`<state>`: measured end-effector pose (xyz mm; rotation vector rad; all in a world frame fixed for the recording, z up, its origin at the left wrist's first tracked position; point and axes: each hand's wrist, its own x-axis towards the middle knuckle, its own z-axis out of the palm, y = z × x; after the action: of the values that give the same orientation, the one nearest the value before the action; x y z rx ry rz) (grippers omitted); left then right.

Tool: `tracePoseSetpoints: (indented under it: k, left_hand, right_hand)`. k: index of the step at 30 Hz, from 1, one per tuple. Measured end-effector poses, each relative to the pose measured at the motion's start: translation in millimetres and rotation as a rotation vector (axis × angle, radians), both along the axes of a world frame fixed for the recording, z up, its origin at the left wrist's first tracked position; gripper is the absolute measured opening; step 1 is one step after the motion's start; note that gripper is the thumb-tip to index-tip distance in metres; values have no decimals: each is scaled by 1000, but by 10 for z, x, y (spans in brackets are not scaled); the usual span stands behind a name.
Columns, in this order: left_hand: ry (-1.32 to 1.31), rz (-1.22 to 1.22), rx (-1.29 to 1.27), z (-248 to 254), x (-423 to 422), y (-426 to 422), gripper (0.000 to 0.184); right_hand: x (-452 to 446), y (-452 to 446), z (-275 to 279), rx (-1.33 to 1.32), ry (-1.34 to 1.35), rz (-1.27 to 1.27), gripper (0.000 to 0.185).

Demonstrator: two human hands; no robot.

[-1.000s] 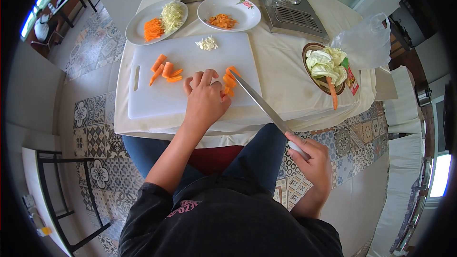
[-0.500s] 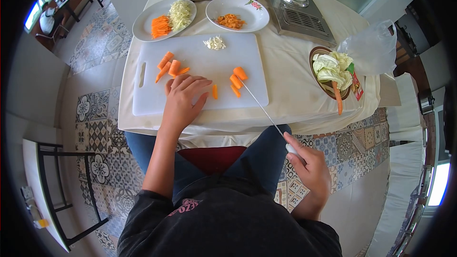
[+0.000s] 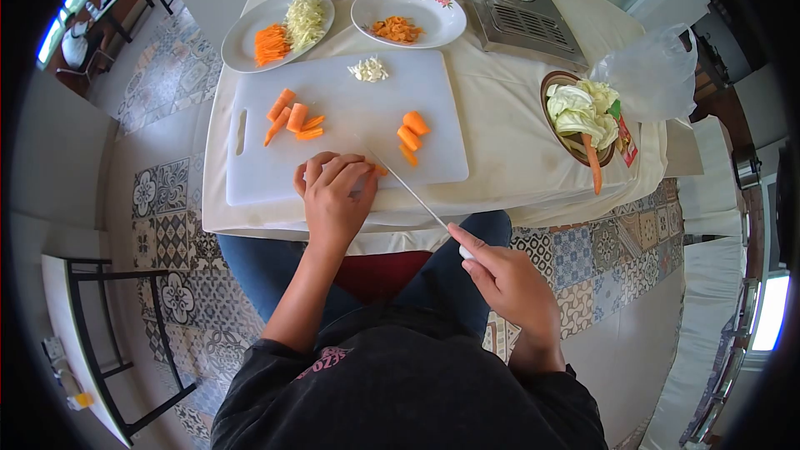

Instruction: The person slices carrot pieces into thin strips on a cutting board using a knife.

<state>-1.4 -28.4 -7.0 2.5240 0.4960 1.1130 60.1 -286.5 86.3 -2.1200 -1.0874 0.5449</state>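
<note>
My left hand [image 3: 335,192] is closed near the front edge of the white cutting board [image 3: 333,108], its fingertips on a small carrot piece [image 3: 379,170]. In my right hand [image 3: 508,279] is the white handle of a knife [image 3: 410,189], whose blade reaches over the board beside that piece. Several carrot pieces [image 3: 297,117] lie at the board's left, and more cut carrot [image 3: 414,123] lies to the right of the blade. A small heap of chopped white pieces [image 3: 368,69] sits near the back edge.
An oval plate [image 3: 237,48] holds shredded carrot and pale green shreds. Beside it, a flowered plate [image 3: 450,21] holds orange scraps. Metal stands [image 3: 521,25] are behind. At right are a bowl [image 3: 550,83] with cabbage and carrot, and a plastic bag [image 3: 646,71]. A person [image 3: 75,46] sits far left.
My left hand has moved right and toward the front edge, onto the small carrot piece. The knife has shifted left from the right-hand carrot pieces to beside my left fingertips.
</note>
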Motion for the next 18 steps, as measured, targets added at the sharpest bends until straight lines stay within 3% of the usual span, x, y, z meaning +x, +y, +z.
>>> tracePoseSetpoints:
  k: [18]
  left_hand:
    - [-2, 88, -14, -35, -5, -56, 16]
  right_hand:
    - [102, 74, 3, -101, -145, 93, 58]
